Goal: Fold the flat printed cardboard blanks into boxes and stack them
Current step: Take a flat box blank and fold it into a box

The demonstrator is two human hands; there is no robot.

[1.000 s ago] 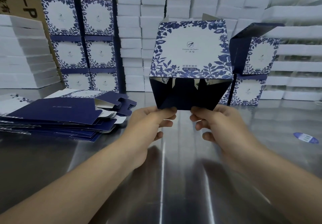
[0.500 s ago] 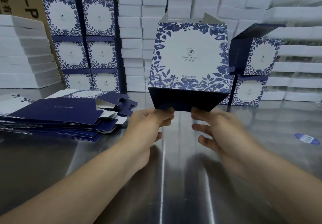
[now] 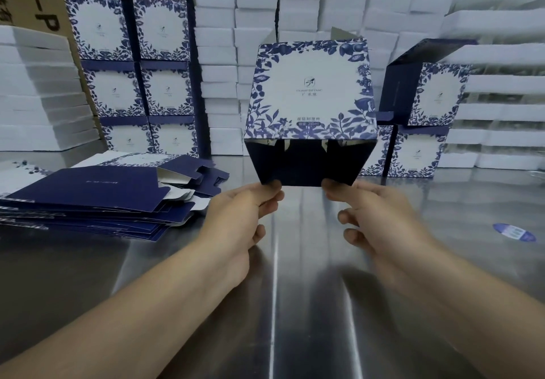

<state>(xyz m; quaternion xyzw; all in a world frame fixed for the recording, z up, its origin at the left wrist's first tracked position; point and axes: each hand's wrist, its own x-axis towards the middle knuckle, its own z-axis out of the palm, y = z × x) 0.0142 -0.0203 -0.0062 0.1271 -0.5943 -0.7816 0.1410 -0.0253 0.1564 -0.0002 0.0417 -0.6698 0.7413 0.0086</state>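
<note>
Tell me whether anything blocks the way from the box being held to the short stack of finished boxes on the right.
Nothing visible does. Both the left hand and right hand pinch the box by its lower navy edge above the steel table. The right stack stands just beside it, its top box's lid flap raised.

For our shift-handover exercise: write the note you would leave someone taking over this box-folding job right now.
Left hand and right hand each pinch the near edge of the navy bottom flap of the blue-and-white floral printed cardboard box, held up over the steel table.
Done: folded boxes stacked at back left and right.
Left: close this box's bottom, stack it, then fold the pile of flat navy cardboard blanks on the left.
</note>
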